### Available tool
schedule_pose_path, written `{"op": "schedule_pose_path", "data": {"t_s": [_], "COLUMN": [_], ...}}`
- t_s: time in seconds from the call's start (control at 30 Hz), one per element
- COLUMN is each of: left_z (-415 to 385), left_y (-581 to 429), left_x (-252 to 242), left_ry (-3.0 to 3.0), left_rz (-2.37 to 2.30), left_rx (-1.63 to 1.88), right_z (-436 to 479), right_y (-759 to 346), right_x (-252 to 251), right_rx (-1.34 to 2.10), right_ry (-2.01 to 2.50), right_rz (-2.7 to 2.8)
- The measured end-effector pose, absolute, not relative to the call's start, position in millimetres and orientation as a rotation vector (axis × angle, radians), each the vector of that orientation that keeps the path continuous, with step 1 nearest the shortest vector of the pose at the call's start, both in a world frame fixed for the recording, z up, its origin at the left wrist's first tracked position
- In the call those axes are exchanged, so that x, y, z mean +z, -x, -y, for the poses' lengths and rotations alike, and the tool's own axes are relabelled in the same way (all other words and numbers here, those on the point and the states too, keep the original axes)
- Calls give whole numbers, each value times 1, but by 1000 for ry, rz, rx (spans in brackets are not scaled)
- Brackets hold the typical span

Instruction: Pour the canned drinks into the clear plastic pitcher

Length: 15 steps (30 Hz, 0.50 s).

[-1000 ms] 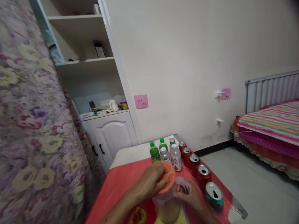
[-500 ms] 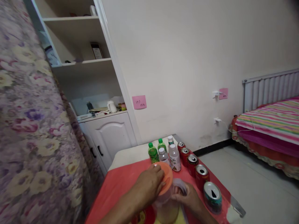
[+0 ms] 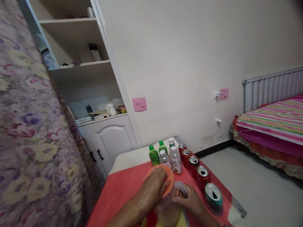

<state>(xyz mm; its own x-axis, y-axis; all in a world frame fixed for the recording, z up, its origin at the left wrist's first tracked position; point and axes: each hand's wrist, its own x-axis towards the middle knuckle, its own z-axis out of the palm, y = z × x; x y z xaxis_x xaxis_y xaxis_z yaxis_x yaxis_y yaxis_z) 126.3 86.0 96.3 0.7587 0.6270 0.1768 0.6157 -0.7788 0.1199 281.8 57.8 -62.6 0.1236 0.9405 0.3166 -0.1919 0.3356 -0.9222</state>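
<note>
The clear jug (image 3: pixel 168 216) is at the bottom middle of the frame, long way up and down. The left hand (image 3: pixel 154 185) is on its orange lid (image 3: pixel 169 177), but I can't tell if it grips; the right hand (image 3: pixel 189 199) is curled round its handle (image 3: pixel 181 185). Red cans (image 3: pixel 203 181) stand farther right.

Left of the translucent plastic pitcher with a round orange lid (image 3: pixel 168 215), the flat red table covering (image 3: pixel 125 181) affords broad passage. Behind the pitcher, green-capped plastic bottles (image 3: pixel 154 158) and white-capped plastic bottles (image 3: pixel 176 164) obstruct; to its right, five upright metal cans (image 3: pixel 203 181) form a barrier. The left hand (image 3: pixel 154 184) blocks its top.
</note>
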Motion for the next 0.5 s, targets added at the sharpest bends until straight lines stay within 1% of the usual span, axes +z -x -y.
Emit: {"op": "schedule_pose_path", "data": {"t_s": [0.17, 0.33, 0.4, 0.5], "left_z": [-87, -81, -77, -73], "left_y": [-122, -123, -125, -128], "left_x": [108, 119, 123, 126], "left_ry": [-2893, -2931, -2988, -2994], "left_rz": [-965, -1006, -1062, -1254], "left_rx": [158, 59, 9, -165], "right_z": [-58, -56, -55, -55], "right_y": [-279, -278, -278, -278], "right_x": [-58, -56, -57, -57], "right_rx": [1023, 1045, 1053, 1076], "right_ry": [855, 822, 822, 830], "right_rz": [1149, 1154, 1134, 1116]}}
